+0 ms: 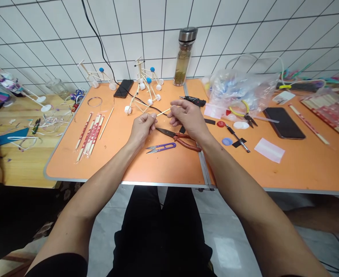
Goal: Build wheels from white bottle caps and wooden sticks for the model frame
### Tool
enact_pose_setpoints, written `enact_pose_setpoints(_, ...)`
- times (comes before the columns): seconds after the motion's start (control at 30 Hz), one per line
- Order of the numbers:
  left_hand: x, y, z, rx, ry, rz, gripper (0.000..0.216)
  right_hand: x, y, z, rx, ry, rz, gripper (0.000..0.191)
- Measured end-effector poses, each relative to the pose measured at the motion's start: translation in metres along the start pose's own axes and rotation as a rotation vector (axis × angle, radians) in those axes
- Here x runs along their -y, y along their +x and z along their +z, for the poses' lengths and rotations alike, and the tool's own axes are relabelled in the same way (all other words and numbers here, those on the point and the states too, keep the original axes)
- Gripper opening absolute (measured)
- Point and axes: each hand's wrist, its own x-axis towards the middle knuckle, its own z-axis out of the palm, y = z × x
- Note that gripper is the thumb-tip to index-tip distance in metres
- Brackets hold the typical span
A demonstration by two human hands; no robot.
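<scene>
My left hand (143,126) and my right hand (186,115) hover over the orange table (158,169), both pinched on a thin wooden stick (163,112) that spans between them. Just below my hands lie red-handled scissors (181,139) and purple thread snips (161,147). Behind my hands stands a stick model with blue and white caps (146,86). Several wrapped chopstick pairs (90,134) lie to the left of my left hand.
A black phone (123,88) and a glass bottle (184,57) sit at the back. To the right are a plastic bag (238,90), yellow-handled pliers (244,113), bottle caps (227,141), a second phone (284,123) and a white paper (269,150). A wooden table (22,165) adjoins on the left.
</scene>
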Motion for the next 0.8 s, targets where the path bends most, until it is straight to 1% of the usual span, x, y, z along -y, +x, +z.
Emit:
enact_pose_setpoints(0.03, -0.001, -0.001, 0.001, 0.015, 0.005, 0.009, 0.050, 0.000, -0.002, 0.004, 0.019, -0.016, 0.001, 0.041)
enact_pose_setpoints(0.1, -0.001, -0.002, 0.003, 0.041, 0.004, 0.016, 0.049, -0.003, -0.004, 0.005, 0.013, -0.032, -0.014, 0.039)
enact_pose_setpoints(0.23, -0.002, -0.002, 0.005, 0.073, -0.092, -0.024, 0.041, -0.008, -0.001, -0.003, -0.035, -0.030, -0.033, 0.041)
enact_pose_setpoints(0.3, -0.002, 0.000, 0.004, 0.059, -0.143, -0.037, 0.040, -0.010, 0.001, -0.006, -0.064, -0.019, -0.029, 0.045)
enact_pose_setpoints(0.4, -0.002, 0.001, 0.002, 0.017, -0.143, -0.008, 0.036, -0.010, 0.002, -0.009, -0.084, 0.003, -0.006, 0.050)
enact_pose_setpoints(0.47, -0.002, 0.000, 0.001, 0.035, -0.120, 0.030, 0.031, -0.011, 0.002, -0.008, -0.080, 0.013, 0.000, 0.051)
enact_pose_setpoints(0.53, -0.001, -0.001, 0.001, 0.081, -0.093, 0.072, 0.026, -0.012, 0.000, -0.007, -0.066, 0.010, -0.003, 0.051)
enact_pose_setpoints(0.6, 0.001, -0.001, 0.001, 0.109, -0.067, 0.100, 0.026, -0.015, -0.001, -0.005, -0.042, 0.006, -0.006, 0.052)
enact_pose_setpoints(0.67, 0.002, -0.001, 0.000, 0.110, -0.063, 0.103, 0.027, -0.017, -0.002, -0.004, -0.024, 0.023, -0.002, 0.056)
enact_pose_setpoints(0.8, 0.001, 0.000, 0.001, 0.108, -0.088, 0.055, 0.028, -0.019, 0.001, -0.002, -0.027, 0.084, 0.031, 0.060)
